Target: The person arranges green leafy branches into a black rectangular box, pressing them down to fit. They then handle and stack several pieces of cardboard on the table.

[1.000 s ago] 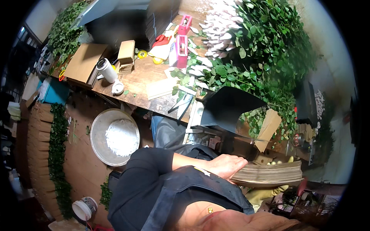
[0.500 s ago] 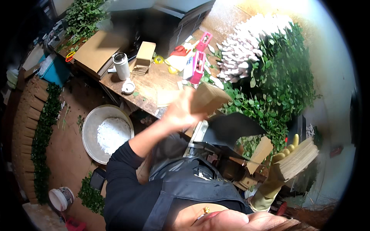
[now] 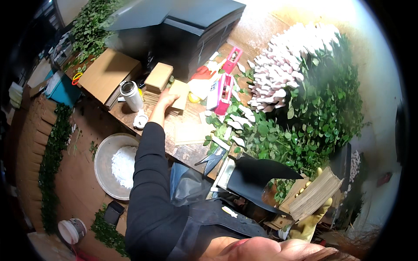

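My bare left hand (image 3: 165,99) reaches out over the wooden workbench, its fingers closed on a small batch of brown cardboard pieces (image 3: 179,92). Right beside it stands a stack of the same cardboard (image 3: 158,77). At lower right my right hand (image 3: 310,221), in a yellow rubber glove, grips a thick bundle of cardboard sheets (image 3: 316,195). Its fingertips show along the bundle's far side. Between my hands a curved black sheet (image 3: 261,178) rests on a stand. Flat cardboard pieces (image 3: 189,132) lie on the bench near my left forearm.
Leafy green stems with white-wrapped heads (image 3: 278,82) fill the right side. Pink tape dispensers (image 3: 224,93), a silver flask (image 3: 131,96) and its white lid (image 3: 140,121) occupy the bench. A round tub of white pieces (image 3: 102,167) stands on the floor at left; black sheets (image 3: 191,21) are stacked behind.
My left hand has swung away and to the left, carrying cardboard from near the black sheet to beside the stack. The right hand's bundle has shifted slightly left and down.
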`<state>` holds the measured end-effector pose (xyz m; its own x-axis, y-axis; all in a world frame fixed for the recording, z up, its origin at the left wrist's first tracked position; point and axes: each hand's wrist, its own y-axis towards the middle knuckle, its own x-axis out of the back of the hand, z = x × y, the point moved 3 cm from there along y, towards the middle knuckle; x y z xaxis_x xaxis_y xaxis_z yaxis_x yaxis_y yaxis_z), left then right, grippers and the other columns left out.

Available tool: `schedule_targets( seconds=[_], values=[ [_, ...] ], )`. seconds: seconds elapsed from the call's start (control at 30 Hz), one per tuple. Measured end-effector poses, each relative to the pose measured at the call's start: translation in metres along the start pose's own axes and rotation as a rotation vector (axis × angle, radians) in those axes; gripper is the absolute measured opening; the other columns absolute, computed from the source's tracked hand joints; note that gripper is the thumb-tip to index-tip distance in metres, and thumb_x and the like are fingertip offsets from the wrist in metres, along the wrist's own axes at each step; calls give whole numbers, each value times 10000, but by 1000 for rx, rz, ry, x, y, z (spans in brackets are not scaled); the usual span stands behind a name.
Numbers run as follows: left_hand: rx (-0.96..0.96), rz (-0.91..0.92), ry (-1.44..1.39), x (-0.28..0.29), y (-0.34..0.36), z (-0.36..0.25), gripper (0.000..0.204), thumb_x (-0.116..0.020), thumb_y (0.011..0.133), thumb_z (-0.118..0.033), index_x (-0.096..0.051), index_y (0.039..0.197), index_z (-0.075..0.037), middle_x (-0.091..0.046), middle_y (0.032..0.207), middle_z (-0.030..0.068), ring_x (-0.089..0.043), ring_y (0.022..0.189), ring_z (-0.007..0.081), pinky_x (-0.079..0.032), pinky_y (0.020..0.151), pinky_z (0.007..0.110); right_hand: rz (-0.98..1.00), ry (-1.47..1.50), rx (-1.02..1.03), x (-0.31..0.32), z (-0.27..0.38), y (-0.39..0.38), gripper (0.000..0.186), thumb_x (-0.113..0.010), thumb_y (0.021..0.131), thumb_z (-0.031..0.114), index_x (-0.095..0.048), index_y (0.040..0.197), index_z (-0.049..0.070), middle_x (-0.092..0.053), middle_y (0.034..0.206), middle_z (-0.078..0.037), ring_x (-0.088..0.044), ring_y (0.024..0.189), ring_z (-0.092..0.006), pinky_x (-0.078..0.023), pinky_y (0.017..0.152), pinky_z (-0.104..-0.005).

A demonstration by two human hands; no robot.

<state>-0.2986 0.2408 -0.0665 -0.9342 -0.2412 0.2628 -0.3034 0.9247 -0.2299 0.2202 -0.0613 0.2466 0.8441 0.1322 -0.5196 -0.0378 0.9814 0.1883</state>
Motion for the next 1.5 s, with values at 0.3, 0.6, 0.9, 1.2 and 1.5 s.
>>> schedule_targets(
  seconds=[0.3,0.6,0.9,1.2,1.5],
  values=[
    [-429,-123,23,-51,-187,-117,169,-686,917,-116,-652,1054,-22,-688,954,107,-672,863,206,-547,769,318,-82,-447,-257,16,-35,42,904,-722,888,570,-339,1541,75,-570,1401,-112,-547,1310,-264,-438,1121,-457],
    [-418,342,-670,-135,-373,-148,731,-701,965,-167,-229,1503,-18,-430,1420,136,-458,1301,219,-377,1107,372,247,-596,-236,-52,-117,71,955,-806,894,350,-213,1590,74,-452,1495,-142,-458,1369,-245,-389,1138,-416],
    [-178,-199,-375,-39,-158,-52,653,-717,947,-423,-491,1375,15,-646,1229,150,-648,1052,206,-549,847,339,217,-640,42,1,20,44,735,-670,988,360,-365,1527,-35,-525,1471,-222,-547,1339,-321,-420,1146,-449],
    [-260,-491,556,60,23,15,688,-729,877,-536,-623,1238,40,-691,1153,254,-664,1083,363,-519,969,475,-593,-781,124,188,70,-90,549,-587,1046,245,-423,1502,-14,-534,1467,-197,-552,1335,-277,-426,1138,-403],
    [-772,-672,499,-57,-114,-120,589,-702,970,-362,-519,1401,-6,-558,1342,218,-459,1289,349,-398,1088,450,-1186,-718,-547,382,-12,-225,910,-764,932,301,-196,1613,99,-297,1624,-216,-337,1498,-319,-307,1225,-434]
  ],
)
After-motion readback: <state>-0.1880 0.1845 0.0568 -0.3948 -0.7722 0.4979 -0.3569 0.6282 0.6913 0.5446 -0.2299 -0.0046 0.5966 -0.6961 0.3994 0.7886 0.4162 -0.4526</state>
